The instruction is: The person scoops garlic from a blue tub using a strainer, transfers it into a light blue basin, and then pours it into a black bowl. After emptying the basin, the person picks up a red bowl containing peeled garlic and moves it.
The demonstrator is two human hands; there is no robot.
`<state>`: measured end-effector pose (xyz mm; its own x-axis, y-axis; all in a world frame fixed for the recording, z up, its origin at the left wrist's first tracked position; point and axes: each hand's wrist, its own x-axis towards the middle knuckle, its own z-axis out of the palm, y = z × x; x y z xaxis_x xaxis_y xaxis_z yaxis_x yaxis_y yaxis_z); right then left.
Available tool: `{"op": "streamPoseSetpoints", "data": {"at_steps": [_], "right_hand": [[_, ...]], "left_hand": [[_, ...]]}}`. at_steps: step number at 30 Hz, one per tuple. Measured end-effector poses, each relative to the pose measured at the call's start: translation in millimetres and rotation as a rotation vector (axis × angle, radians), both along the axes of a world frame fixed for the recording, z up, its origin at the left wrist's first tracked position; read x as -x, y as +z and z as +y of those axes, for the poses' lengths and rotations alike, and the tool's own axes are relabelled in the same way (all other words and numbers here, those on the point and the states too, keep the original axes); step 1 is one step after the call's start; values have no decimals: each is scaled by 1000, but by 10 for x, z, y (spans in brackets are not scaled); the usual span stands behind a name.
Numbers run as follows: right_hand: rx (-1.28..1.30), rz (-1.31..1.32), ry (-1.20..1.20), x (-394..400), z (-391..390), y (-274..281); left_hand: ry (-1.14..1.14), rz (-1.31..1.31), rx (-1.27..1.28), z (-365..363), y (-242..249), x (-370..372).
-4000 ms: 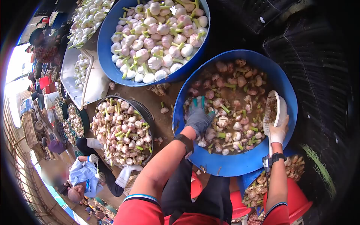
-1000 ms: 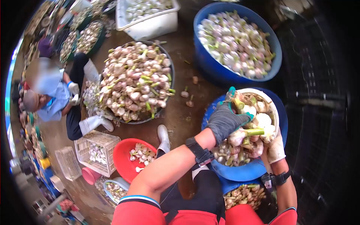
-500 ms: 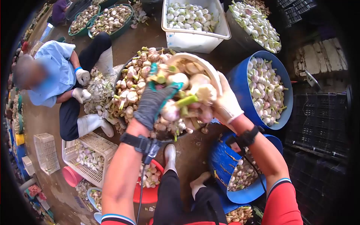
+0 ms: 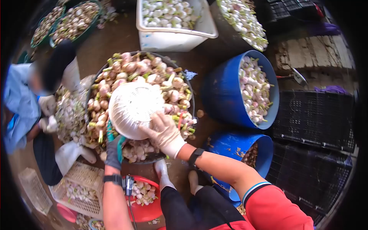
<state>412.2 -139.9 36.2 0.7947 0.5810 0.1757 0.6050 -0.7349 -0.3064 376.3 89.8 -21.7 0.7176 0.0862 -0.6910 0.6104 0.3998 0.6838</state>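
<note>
A white plastic basket (image 4: 134, 103) is tipped over, its ribbed underside facing me, above a big dark tub (image 4: 190, 82) heaped with garlic bulbs (image 4: 128, 69). My left hand (image 4: 114, 149), in a grey-and-teal glove, grips the basket's lower-left edge; some of its fingers are hidden. My right hand (image 4: 165, 132), in a pale glove, holds the basket's lower-right side, with its fingers spread over the wall. The basket hides the bulbs beneath it.
A seated co-worker (image 4: 23, 103) is at the left beside a pile of peelings. Blue barrels (image 4: 218, 92) stand at the right, a white bin (image 4: 176, 40) behind. By my feet are a red basin (image 4: 153, 211) and a cream crate (image 4: 82, 174), both with garlic.
The basket has turned from mouth up, full of garlic, to bottom up over the tub. Both hands have turned with it, and the whole view has shifted.
</note>
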Motion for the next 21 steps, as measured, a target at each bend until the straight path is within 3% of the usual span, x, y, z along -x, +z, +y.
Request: {"op": "streamPoseSetpoints", "data": {"at_steps": [3, 5, 7, 9, 10, 13, 17, 19, 21], "right_hand": [[-20, 145, 4, -49, -21, 103], [-73, 209, 20, -116, -65, 232], [-120, 343, -30, -191, -168, 445], [-139, 496, -83, -201, -480, 494], [-142, 541, -167, -267, -636, 696], [41, 489, -284, -424, -1382, 844], [209, 522, -488, -962, -2205, 1015], [230, 559, -547, -1379, -2417, 852], [239, 611, -539, -1941, -2398, 507]], "left_hand": [[117, -101, -112, -264, 587, -301], [-48, -234, -640, -285, -188, -343], [-82, -89, -864, -461, 42, -540], [-4, -191, -707, -393, -156, -490], [124, -210, -422, -437, -63, -485], [-89, -273, -827, -460, 108, -469], [-84, -232, -822, -507, 128, -424], [-196, -163, -817, -440, 159, -388], [-138, -87, -705, -510, 368, -461]]}}
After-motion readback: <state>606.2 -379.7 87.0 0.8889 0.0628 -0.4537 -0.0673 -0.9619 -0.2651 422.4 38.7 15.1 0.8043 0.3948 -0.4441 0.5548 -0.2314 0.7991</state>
